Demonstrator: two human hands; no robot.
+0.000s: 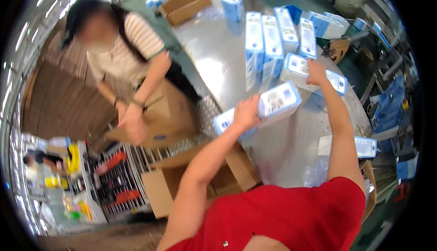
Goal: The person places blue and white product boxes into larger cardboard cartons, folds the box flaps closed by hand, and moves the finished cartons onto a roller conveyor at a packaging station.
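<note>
My left hand (246, 113) is closed around the middle of a blue and white carton (278, 100), tilted above the metal table's near part. Farther right, my right hand (316, 72) grips the middle of a second blue and white carton (336, 82); whether this one rests on the table or is lifted, I cannot tell. Just beyond them, several like cartons (272, 35) stand on edge in a row. Below my left forearm an open cardboard box (157, 192) shows its flaps spread, its inside partly hidden by my arm.
A co-worker (136, 37) at the left bends over another cardboard box (170, 114). The metal table (205, 46) runs away from me, an open box (191, 3) at its far end. One carton (365, 147) lies near my right forearm. A roller conveyor (136, 164) stands left.
</note>
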